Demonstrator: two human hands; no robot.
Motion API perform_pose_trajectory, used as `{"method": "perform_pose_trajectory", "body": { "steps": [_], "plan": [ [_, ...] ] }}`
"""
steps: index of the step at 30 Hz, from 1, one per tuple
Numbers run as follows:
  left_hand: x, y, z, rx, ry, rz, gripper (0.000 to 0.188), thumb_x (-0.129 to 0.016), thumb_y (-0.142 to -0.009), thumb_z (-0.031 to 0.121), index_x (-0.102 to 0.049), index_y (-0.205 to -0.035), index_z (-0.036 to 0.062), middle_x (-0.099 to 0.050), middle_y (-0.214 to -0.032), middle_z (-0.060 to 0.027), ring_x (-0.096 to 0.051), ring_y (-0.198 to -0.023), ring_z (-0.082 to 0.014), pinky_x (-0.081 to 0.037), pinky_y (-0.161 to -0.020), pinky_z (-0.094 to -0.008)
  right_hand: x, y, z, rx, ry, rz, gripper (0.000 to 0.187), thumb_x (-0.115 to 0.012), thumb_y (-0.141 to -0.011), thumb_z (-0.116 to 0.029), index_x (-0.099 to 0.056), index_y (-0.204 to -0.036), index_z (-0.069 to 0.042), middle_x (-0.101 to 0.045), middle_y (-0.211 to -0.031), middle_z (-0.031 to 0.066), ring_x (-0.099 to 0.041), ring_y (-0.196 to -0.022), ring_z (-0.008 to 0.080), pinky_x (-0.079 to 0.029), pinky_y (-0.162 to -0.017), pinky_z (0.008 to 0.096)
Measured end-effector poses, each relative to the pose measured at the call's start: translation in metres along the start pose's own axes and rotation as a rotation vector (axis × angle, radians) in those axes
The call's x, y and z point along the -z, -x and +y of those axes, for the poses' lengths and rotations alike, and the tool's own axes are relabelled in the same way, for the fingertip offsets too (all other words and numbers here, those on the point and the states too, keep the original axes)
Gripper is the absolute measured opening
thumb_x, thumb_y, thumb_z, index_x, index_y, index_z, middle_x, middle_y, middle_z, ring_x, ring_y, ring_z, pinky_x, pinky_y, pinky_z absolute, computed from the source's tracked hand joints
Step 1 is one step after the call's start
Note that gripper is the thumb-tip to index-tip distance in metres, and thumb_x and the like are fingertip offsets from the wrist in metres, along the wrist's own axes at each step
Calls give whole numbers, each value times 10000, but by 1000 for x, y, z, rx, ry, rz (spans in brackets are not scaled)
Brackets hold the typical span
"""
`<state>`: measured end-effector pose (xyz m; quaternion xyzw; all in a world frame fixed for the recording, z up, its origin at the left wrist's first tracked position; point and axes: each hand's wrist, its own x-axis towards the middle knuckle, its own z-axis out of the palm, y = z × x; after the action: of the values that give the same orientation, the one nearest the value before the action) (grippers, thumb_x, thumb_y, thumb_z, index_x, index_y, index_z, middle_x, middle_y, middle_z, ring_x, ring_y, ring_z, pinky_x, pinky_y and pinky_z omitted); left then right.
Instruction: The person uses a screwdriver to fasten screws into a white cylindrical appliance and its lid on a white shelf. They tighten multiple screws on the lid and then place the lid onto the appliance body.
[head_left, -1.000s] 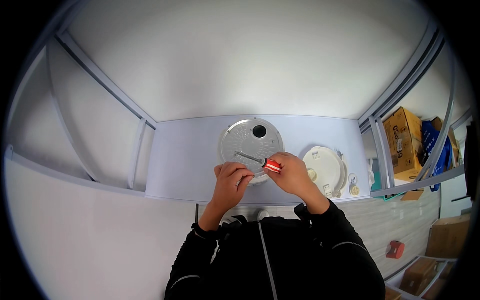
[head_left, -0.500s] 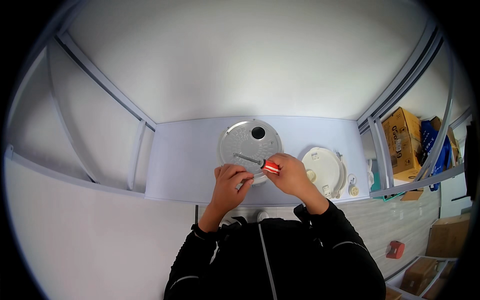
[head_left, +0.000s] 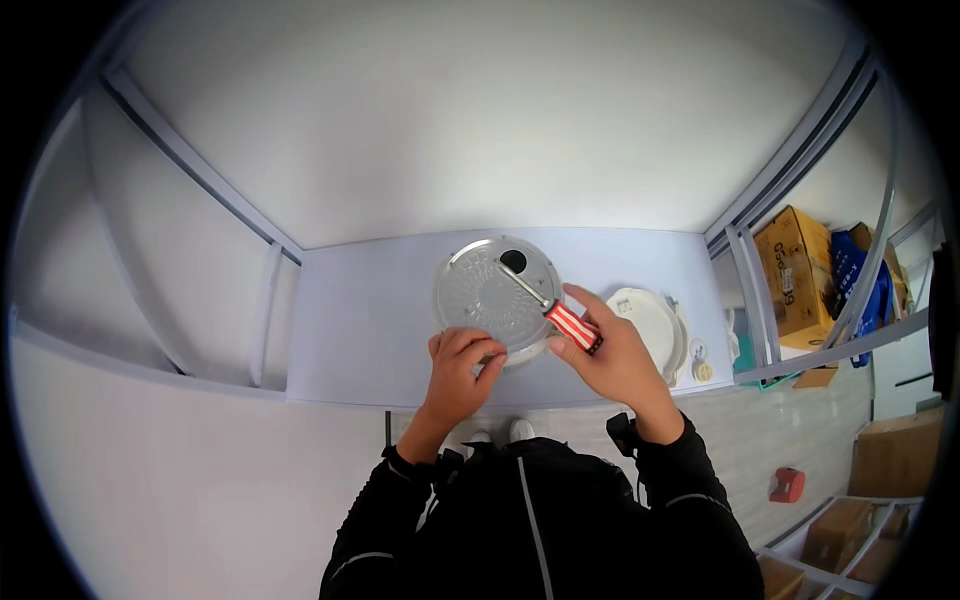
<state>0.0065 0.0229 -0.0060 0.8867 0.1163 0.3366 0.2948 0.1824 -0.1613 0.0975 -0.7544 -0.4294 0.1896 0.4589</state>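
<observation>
A round silver metal plate (head_left: 490,290) with one dark round hole (head_left: 514,262) lies in the middle of the work table (head_left: 350,320). My left hand (head_left: 462,375) is at its near rim, thumb and fingers pinched together; what they hold, if anything, is hidden. Between the thumb and fingers of my right hand (head_left: 618,360) is a screwdriver (head_left: 573,327) with a red-and-white striped handle. Its metal shaft slants up and left over the plate, the tip close to the dark hole.
Right of my right hand lies a white round plastic housing (head_left: 652,325), partly covered by that hand. Small round pale parts (head_left: 702,371) sit beside it near the table's right edge. Beyond the frame post stand a cardboard box (head_left: 793,278) and a blue bag (head_left: 868,280).
My right hand has moved slightly right and loosened its fingers around the screwdriver. The screwdriver has turned, its tip now farther away near the hole. My left hand stays at the rim.
</observation>
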Motion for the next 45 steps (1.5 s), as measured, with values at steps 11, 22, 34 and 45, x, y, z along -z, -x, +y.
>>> {"method": "perform_pose_trajectory", "body": {
  "steps": [11,22,34,45],
  "plan": [
    [1,-3,-3,-34,-8,-15,107,-839,-876,162,-784,-968,155,-677,-1052,20,-614,-1022,-222,-371,-939,-412,-12,44,-8,319,-18,378,451,-786,-856,62,-620,-1268,-14,-633,-1233,157,-659,-1075,240,-549,-938,349],
    [-2,0,-9,-86,20,53,125,-849,-860,151,-794,-972,145,-698,-1033,11,-630,-1005,-232,-382,-932,-407,-29,48,-18,478,-66,539,584,-792,-978,-118,-490,-1461,9,-723,-1252,182,-711,-1032,231,-564,-921,376],
    [1,0,-9,-65,35,55,138,-864,-847,161,-800,-967,137,-708,-1029,21,-637,-1000,-221,-386,-931,-398,-45,21,-25,488,43,461,589,-796,-986,-138,-495,-1466,21,-749,-1196,193,-736,-974,254,-576,-875,362],
    [1,0,-10,-58,50,47,141,-870,-842,178,-808,-964,145,-711,-1023,26,-645,-995,-220,-395,-920,-404,-43,11,-28,441,37,406,560,-830,-960,-163,-552,-1412,17,-741,-1187,160,-718,-936,250,-567,-863,354]
  ]
}}
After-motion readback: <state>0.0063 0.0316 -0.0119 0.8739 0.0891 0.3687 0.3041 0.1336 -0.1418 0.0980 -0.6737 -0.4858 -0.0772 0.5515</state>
